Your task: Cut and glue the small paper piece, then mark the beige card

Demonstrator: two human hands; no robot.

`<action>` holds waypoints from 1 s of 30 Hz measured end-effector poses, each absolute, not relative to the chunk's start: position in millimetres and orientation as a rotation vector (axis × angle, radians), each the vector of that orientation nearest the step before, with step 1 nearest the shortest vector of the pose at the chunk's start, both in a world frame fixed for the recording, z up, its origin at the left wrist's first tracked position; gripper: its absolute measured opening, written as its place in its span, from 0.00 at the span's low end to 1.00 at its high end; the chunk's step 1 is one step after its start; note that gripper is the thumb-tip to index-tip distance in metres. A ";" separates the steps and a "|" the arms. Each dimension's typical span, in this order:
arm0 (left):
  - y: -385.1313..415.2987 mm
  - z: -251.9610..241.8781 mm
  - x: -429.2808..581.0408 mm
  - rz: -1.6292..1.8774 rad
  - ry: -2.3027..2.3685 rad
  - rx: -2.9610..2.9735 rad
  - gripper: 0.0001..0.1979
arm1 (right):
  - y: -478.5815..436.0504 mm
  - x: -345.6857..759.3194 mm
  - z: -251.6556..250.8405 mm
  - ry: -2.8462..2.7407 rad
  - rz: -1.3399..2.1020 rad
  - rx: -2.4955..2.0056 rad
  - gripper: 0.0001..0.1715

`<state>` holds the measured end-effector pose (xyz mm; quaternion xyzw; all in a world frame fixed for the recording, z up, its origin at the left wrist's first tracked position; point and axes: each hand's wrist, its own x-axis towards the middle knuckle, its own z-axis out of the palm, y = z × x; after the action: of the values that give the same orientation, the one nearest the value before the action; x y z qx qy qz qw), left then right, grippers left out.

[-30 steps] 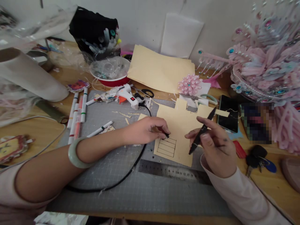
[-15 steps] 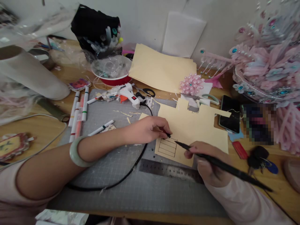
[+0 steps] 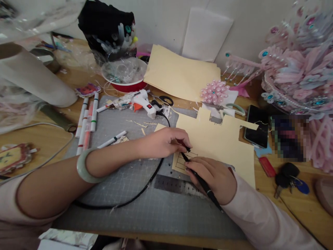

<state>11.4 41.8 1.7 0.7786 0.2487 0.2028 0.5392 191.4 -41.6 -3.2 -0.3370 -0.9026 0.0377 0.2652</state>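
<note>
My right hand (image 3: pixel 214 175) grips a slim black pen (image 3: pixel 208 191), its tip on or just over a small ruled box drawn in dark lines on the cream card sheet (image 3: pixel 221 146). My left hand (image 3: pixel 170 140) is closed in a pinch around a small black object (image 3: pixel 187 149) at the top of that box; what it is, I cannot make out. The card has notched edges and lies on a grey cutting mat (image 3: pixel 135 220). Under my right hand, a steel ruler (image 3: pixel 171 184) is partly covered.
A black cord (image 3: pixel 153 177) loops from a white glue gun (image 3: pixel 144 104) under my left arm. Markers (image 3: pixel 94 113) lie left. Behind are cream sheets (image 3: pixel 179 74) and a red-and-white bowl (image 3: pixel 130 86). At right are a phone (image 3: pixel 256 126), keys (image 3: pixel 286 175) and pink beaded decorations (image 3: pixel 291 83).
My right hand has moved left and turned, bringing the pen tip close to my left fingers and covering more of the ruler. My left hand stays almost in place.
</note>
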 end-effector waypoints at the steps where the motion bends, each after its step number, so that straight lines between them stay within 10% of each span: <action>1: 41.9 1.7 11.3 0.482 0.591 1.858 0.08 | -41.3 191.2 -2.8 -2.449 0.102 -0.911 0.06; 30: 41.9 -0.3 9.0 0.493 0.583 1.899 0.06 | -41.2 195.7 -3.8 -2.291 0.350 -1.013 0.09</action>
<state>9.0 41.9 -0.3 0.7923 0.2433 0.2057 0.5203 195.7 -41.2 -3.8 -0.3819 -0.8637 0.1320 0.3012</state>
